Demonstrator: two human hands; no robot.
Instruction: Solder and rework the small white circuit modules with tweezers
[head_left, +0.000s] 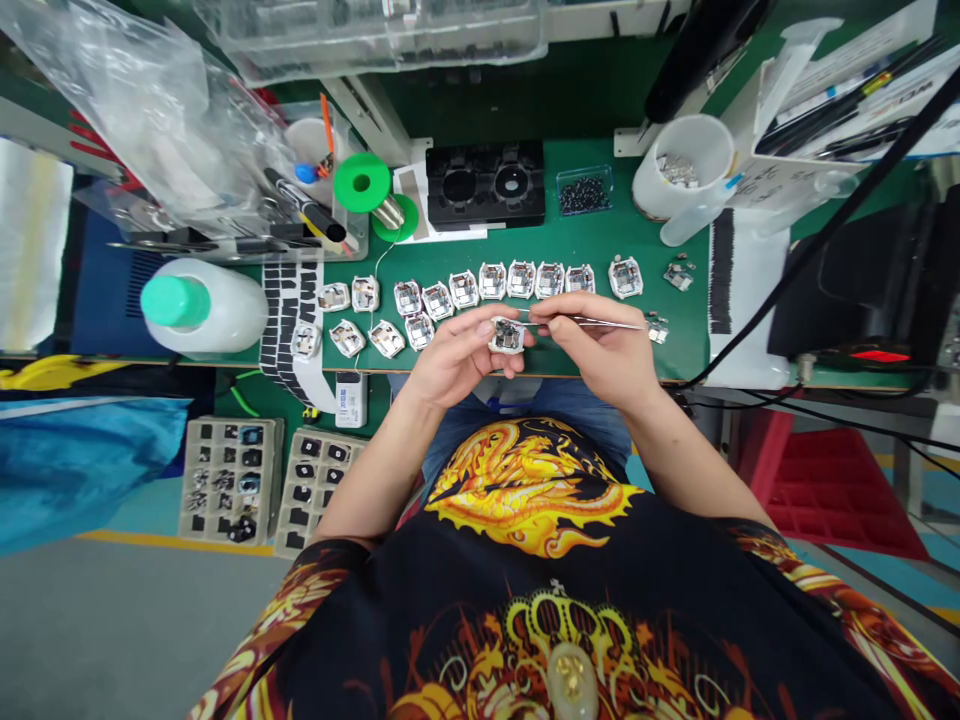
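Between the thumb and fingers of my left hand (457, 352) is a white watch case (508, 337) with its inner circuit parts facing up. My right hand (600, 345) grips a pair of metal tweezers (611, 323), whose tips reach the upper edge of the case. Whether the tips pinch a small part is too fine to make out. Just beyond my hands, a row of similar open watch cases (493, 281) lies on the green mat (480, 240). Small loose circuit boards (679, 272) lie to the right, one partly behind my right hand.
At the back stand a black fixture (486, 185), a clear tray of screws (585, 192) and a white cup (684, 165). On the left are a green solder spool (363, 183) and a white bottle (225, 305). A black cable (817, 250) crosses the right side. Parts trays (231, 480) sit lower left.
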